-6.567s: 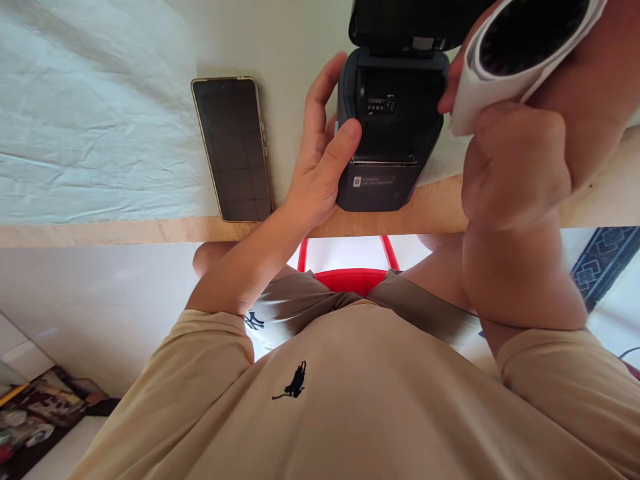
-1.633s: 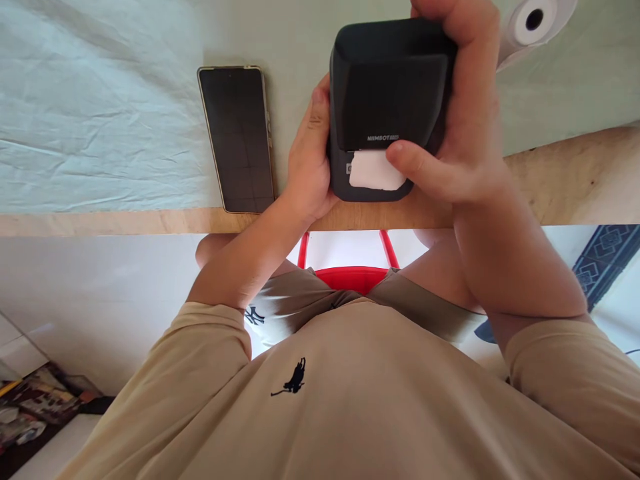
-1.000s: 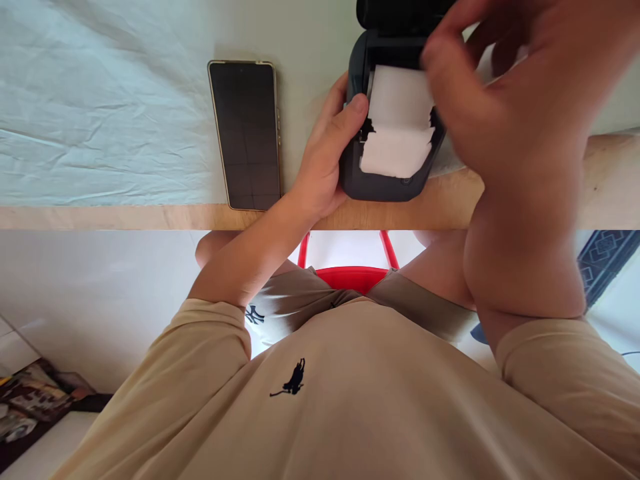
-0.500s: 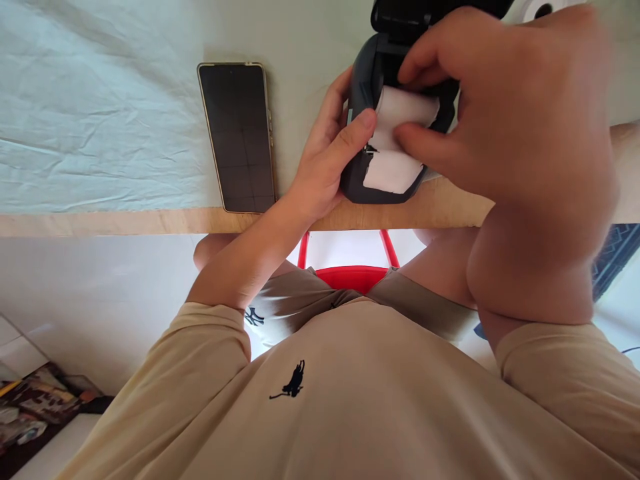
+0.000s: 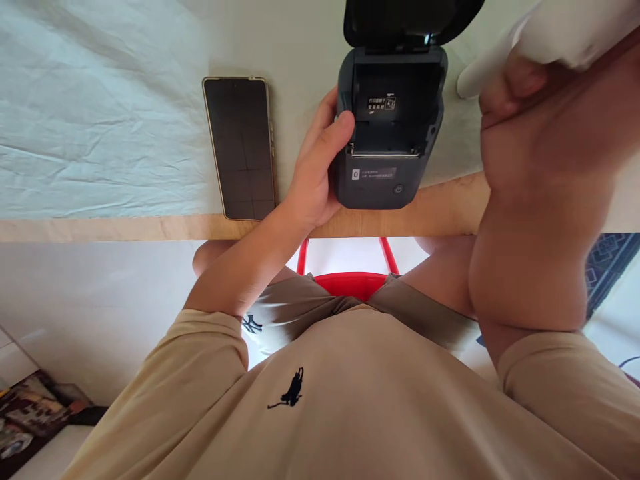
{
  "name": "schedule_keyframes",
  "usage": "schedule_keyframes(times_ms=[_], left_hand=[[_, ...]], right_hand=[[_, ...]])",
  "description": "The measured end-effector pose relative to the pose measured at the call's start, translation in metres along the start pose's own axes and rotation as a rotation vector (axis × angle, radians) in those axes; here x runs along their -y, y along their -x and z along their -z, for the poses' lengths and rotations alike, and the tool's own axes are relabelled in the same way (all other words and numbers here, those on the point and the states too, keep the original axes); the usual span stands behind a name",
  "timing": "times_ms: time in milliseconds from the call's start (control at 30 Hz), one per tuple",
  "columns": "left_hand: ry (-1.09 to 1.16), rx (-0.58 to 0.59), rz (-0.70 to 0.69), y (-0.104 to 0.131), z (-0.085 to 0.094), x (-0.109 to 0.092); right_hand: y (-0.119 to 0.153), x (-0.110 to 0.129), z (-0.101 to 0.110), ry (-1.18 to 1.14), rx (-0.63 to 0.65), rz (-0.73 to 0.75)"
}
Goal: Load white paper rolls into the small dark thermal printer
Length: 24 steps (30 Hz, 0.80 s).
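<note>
bare wood table edge (image 5: 150, 229) up close, pale cloth (image 5: 125, 120) spread beyond it. just past the edge, roughly mid-view, is the dark printer (image 5: 370, 195), flipped open so you can see right into the bay (image 5: 400, 127). left hand (image 5: 320, 163) is holding it by its left side, thumb over the top, fingers tucked behind. decent grip imo: with the thumb clear of that shiny bar (image 5: 385, 155), a light squeeze should be plenty to stop the body twisting. phone (image 5: 240, 147) lies screen up to the left, fine where it is.

further up on the right side, the right hand (image 5: 530, 117) is curled against some white paper (image 5: 580, 30). it's blurry and partly covered, so can't tell if the fingers are really gripping. i'd hold paper like that by the sides so it doesn't crease or unwind. lid (image 5: 413, 20) stands open at the far end, and i'd avoid leaning on it.
</note>
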<state>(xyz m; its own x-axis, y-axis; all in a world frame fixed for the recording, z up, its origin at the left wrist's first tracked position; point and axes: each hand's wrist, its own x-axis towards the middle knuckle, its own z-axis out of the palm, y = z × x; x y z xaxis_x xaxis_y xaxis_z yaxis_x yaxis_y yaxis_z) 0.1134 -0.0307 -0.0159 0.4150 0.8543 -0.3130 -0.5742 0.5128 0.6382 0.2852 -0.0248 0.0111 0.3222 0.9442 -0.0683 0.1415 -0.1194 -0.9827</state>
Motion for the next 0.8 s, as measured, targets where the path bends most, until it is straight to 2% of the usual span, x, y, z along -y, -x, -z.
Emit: schedule_keyframes(times_ms=[67,100,233,333,467,667,800], left_hand=[[0.000,-0.006,0.003,0.000,0.000,-0.001],[-0.001,-0.010,-0.003,0.000,0.000,-0.001],[-0.006,-0.045,-0.037,-0.001,-0.001,0.001],[-0.025,-0.085,-0.021,-0.001,-0.002,0.001],[-0.034,-0.084,-0.008,0.000,-0.001,-0.001],[-0.079,-0.096,0.007,0.001,0.002,-0.003],[-0.032,-0.071,-0.015,0.000,0.003,-0.001]], right_hand=[[0.001,-0.005,-0.008,-0.148,-0.108,-0.004],[0.002,-0.006,-0.011,-0.147,-0.123,0.024],[0.006,-0.007,-0.014,0.162,-0.053,0.256],[0.006,-0.008,-0.011,0.328,-0.066,0.393],[0.005,-0.013,-0.009,0.418,0.005,0.351],[0.008,-0.023,-0.007,0.723,0.153,0.218],[0.012,-0.018,-0.005,0.742,0.191,0.180]])
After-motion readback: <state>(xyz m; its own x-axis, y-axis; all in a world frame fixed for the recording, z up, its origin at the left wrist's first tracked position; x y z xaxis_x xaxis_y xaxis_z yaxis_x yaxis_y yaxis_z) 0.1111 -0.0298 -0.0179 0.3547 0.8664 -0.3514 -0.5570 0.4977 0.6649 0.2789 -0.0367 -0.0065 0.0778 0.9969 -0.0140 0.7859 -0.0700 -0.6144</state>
